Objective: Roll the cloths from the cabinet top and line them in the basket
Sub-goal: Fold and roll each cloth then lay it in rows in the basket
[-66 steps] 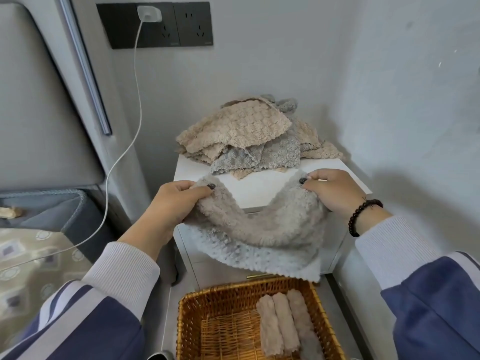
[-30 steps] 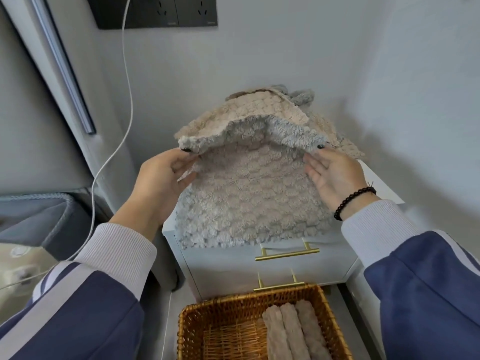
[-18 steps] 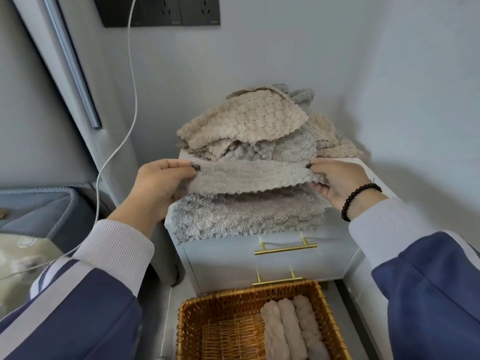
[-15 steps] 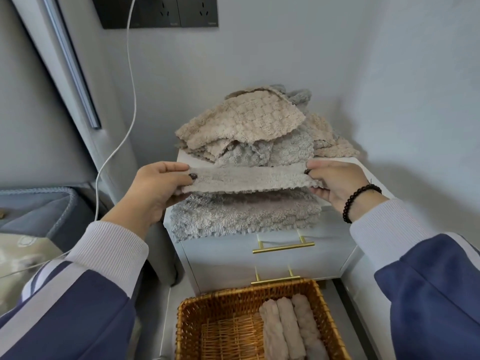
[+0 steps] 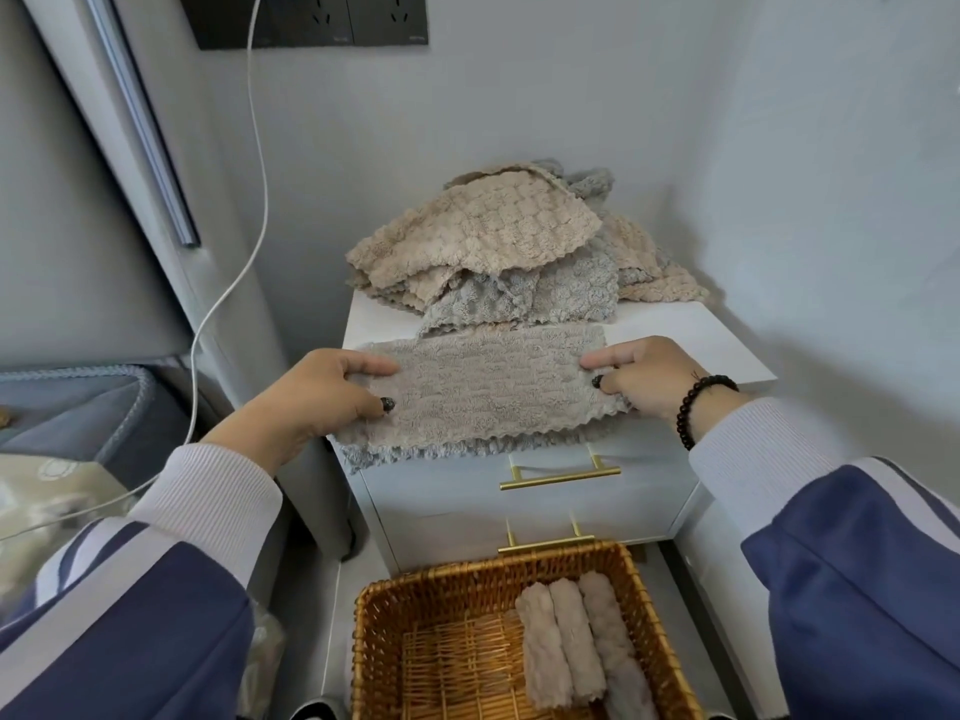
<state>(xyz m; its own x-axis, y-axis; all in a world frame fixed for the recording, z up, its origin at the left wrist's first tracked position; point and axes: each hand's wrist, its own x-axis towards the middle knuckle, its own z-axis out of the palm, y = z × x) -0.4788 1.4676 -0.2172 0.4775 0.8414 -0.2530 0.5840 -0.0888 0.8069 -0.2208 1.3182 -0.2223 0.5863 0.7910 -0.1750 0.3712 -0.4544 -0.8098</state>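
Grey cloth [image 5: 485,389], folded to a band on the cabinet top [image 5: 691,340] front edge, pinched at its ends by left hand [image 5: 317,402] and right hand [image 5: 641,379], apparently squared for rolling; basket [image 5: 644,595] with three rolls [image 5: 574,639] waited at 6 o'clock.

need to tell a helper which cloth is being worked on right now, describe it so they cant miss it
Find the white cabinet in the corner, above the wicker basket. The folded grey cloth lies at its front edge, pinched by the left hand and right hand. Unlike the heaped cloths behind, it is flat.
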